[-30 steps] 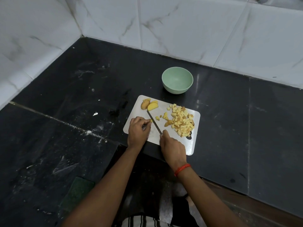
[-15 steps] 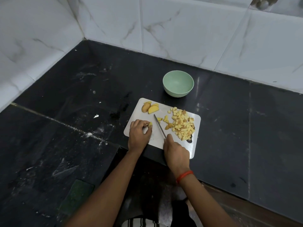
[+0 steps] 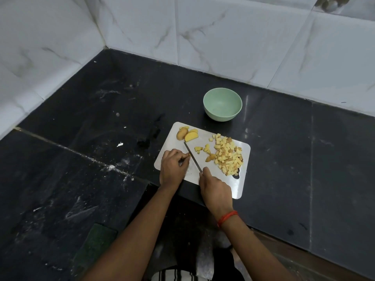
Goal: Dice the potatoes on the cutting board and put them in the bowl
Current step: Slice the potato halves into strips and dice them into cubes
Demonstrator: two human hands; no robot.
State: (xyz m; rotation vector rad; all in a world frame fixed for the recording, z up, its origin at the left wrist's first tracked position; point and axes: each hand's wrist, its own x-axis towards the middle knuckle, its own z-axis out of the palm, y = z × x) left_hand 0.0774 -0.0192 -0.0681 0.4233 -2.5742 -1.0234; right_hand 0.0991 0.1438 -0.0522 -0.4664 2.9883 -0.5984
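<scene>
A white cutting board (image 3: 241, 187) lies on the black counter. A heap of diced potato (image 3: 228, 157) covers its right side, and uncut potato wedges (image 3: 186, 134) lie at its far left corner. My left hand (image 3: 173, 167) presses a small potato piece, mostly hidden under the fingers, against the board's left part. My right hand (image 3: 216, 189) grips the handle of a knife (image 3: 192, 157) whose blade runs just right of my left fingertips. An empty pale green bowl (image 3: 222, 103) stands beyond the board.
White marble-look tiled walls (image 3: 223, 37) close the counter at the back and left. A dark green scouring pad (image 3: 97, 242) lies near the counter's front edge at lower left. White specks and smears mark the counter (image 3: 91, 118) to the left.
The knife blade has shifted left, back against my left fingertips, after sitting further right half a second ago. The camera view has tilted slightly, and both hands stay on the board.
</scene>
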